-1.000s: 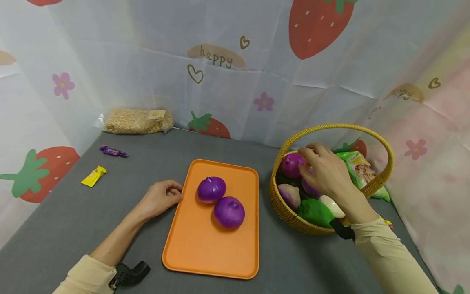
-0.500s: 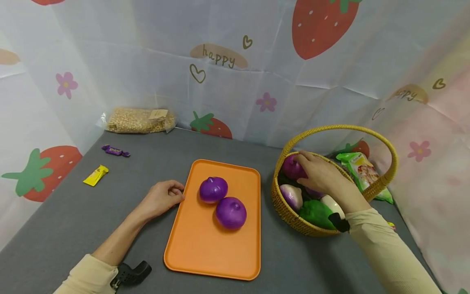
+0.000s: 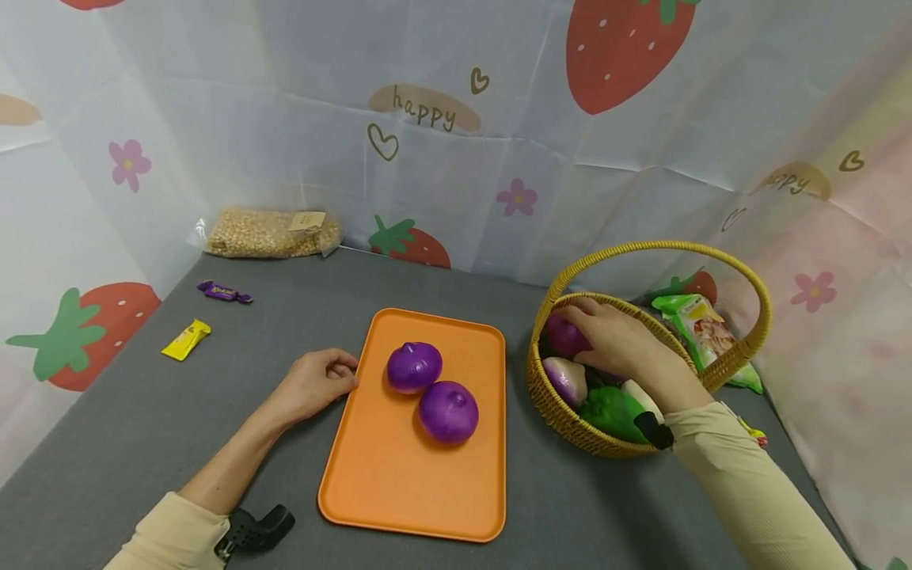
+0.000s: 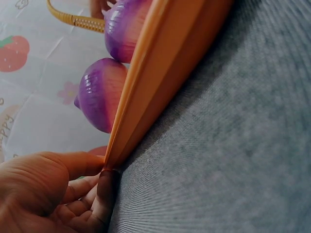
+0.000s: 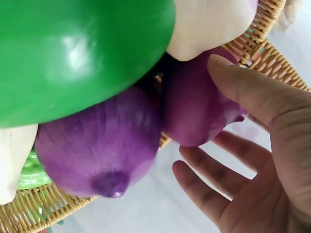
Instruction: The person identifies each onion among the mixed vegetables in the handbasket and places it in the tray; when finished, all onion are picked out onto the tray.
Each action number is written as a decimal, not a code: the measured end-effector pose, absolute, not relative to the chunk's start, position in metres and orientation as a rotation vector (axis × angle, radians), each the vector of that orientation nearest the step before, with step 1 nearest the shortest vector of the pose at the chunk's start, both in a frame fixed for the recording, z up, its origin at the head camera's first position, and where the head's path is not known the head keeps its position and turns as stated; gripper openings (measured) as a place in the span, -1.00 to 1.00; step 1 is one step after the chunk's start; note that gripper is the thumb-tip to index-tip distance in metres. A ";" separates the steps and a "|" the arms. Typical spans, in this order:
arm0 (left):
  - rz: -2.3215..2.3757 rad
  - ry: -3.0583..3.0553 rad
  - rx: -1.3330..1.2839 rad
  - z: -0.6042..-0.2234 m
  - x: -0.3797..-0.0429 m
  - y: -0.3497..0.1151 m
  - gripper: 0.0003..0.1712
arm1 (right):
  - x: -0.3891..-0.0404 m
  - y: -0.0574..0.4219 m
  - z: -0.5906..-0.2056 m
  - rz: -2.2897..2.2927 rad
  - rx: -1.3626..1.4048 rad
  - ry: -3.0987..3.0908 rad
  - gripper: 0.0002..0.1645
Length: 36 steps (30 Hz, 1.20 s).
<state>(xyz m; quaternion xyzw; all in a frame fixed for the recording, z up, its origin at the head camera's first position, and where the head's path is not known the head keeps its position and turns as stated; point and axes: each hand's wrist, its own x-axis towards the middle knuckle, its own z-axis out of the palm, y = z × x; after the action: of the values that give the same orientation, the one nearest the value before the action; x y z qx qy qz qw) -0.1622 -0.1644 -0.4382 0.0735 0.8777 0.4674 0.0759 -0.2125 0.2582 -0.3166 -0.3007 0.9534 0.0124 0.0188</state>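
My right hand [image 3: 616, 342] reaches into a yellow wicker basket [image 3: 570, 423] and grips a purple onion [image 3: 565, 336] at its left side. The right wrist view has the thumb on one side of this onion [image 5: 197, 104] and fingers curling round the other. Another purple onion [image 5: 104, 145] sits beside it, mostly hidden by the hand in the head view. With thumb and finger, my left hand [image 3: 317, 385] pinches the left rim of an orange tray [image 3: 409, 491]. Two purple onions lie on the tray, one farther back [image 3: 414, 367] and one nearer [image 3: 449, 412].
The basket also holds a white-and-purple turnip [image 3: 566, 381] and a green vegetable [image 3: 614, 413]; its handle arches above my right hand. A green snack packet [image 3: 705, 332] lies behind it. At left are a grain bag [image 3: 271, 233], a purple candy [image 3: 224, 292] and a yellow packet [image 3: 187, 340].
My right hand has moved down and left over the onion in the basket, and its fingers have closed round it. My left hand stays at the tray's rim.
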 end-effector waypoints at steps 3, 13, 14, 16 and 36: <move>1.401 2.633 0.220 -0.438 -0.162 -0.164 -0.65 | -0.213 0.257 -0.317 0.081 -0.976 2.964 -0.38; 1.397 2.640 0.233 -0.437 -0.162 -0.163 -0.66 | -0.209 0.258 -0.313 0.178 -1.000 3.064 -0.41; 1.399 2.639 0.233 -0.436 -0.162 -0.163 -0.66 | -0.208 0.259 -0.312 0.184 -1.007 3.071 -0.39; 1.400 2.637 0.232 -0.436 -0.162 -0.163 -0.65 | -0.207 0.259 -0.311 0.210 -1.026 3.079 -0.36; 1.400 2.629 0.212 -0.436 -0.162 -0.164 -0.66 | -0.203 0.253 -0.316 0.417 -0.891 3.020 -0.23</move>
<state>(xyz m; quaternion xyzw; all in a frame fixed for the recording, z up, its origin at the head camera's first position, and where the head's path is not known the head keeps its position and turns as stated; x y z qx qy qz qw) -0.1619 -0.1644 -0.4364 0.0708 0.8778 0.4674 0.0779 -0.2028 0.2533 -0.3161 -0.2806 0.9506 0.1312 -0.0171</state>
